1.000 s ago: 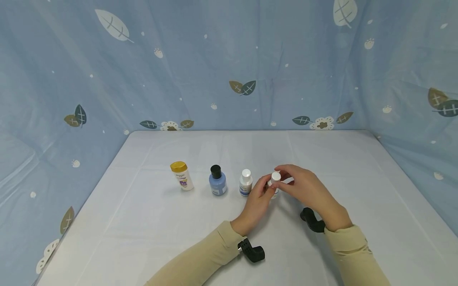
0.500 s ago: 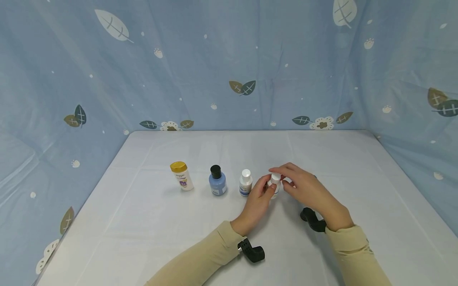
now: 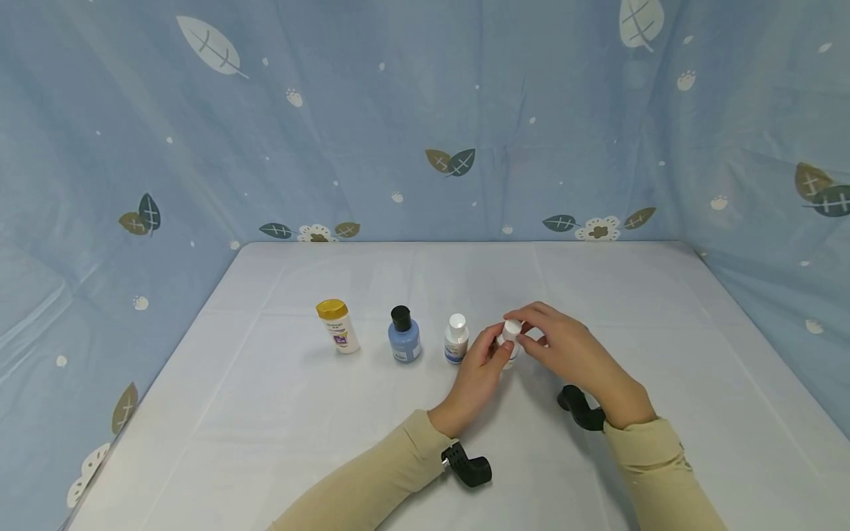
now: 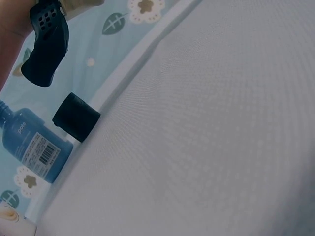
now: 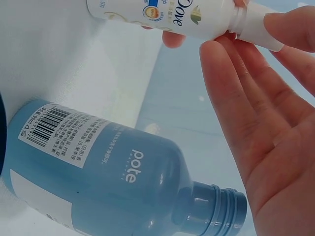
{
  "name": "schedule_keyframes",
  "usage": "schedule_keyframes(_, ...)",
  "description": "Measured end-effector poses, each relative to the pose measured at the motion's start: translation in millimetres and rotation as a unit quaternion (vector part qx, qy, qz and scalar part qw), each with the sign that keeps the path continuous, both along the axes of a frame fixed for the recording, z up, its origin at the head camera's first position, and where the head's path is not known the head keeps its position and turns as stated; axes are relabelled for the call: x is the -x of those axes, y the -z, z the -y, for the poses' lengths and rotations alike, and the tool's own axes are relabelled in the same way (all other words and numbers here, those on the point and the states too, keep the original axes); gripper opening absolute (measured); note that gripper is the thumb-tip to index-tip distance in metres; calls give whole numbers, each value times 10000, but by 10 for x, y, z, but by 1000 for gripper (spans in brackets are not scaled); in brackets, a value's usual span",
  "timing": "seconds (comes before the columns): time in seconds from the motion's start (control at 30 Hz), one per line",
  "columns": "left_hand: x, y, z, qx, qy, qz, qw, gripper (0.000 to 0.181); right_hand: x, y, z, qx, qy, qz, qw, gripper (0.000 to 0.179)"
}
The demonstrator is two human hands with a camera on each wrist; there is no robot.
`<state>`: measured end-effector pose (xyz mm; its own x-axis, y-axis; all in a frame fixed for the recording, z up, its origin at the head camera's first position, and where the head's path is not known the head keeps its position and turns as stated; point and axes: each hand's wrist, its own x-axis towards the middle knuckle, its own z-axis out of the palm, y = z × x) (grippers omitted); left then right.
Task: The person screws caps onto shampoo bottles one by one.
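Observation:
In the head view, my left hand (image 3: 473, 376) grips a small white bottle (image 3: 508, 354) standing upright on the table. My right hand (image 3: 571, 350) holds its white cap (image 3: 511, 329) between thumb and fingers. Seen from the right wrist, this bottle (image 5: 197, 14) bears a Dove label, and my right thumb (image 5: 293, 27) presses its cap (image 5: 258, 24). My fingers hide part of the body and neck. Just left of my left hand stands another white bottle (image 3: 456, 341) with a white cap.
A blue bottle (image 3: 404, 342) and a yellow-capped white bottle (image 3: 339, 328) stand further left. The head view shows a black cap (image 3: 401, 318) on the blue bottle; the left wrist view shows a black cap (image 4: 76, 118) beside a bare-necked blue bottle (image 4: 37, 142).
My right thumb and fingers loosened from the cap half a second ago, index finger reaching over it, and now pinch it again. My left hand and the standing bottles have stayed put.

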<state>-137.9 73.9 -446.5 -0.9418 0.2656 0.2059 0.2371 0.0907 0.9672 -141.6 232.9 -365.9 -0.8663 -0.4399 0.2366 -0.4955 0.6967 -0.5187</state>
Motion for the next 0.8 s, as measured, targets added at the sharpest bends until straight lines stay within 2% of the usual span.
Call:
schedule_keyframes(0.33, -1, -5, 0, -1, -13, -23, 10000, 30, 12, 10, -8, 91, 50, 49, 9999, 31)
schedule_keyframes(0.47, -4, -21, -2, 13, -11, 88, 10000, 29, 17, 15, 2, 83, 126, 62, 9999, 30)
schedule_keyframes(0.53, -20, -62, 1, -10, -9, 110, 9999, 29, 18, 16, 8, 91, 167, 72, 9998, 29)
schedule_keyframes(0.73, -117, -291, 20, -52, -95, 32, 9999, 31, 22, 18, 33, 112, 329, 33, 9994, 32)
schedule_keyframes(0.8, -135, -329, 25, -25, -121, 28, 9999, 32, 23, 25, 39, 102, 369, -14, 9993, 33)
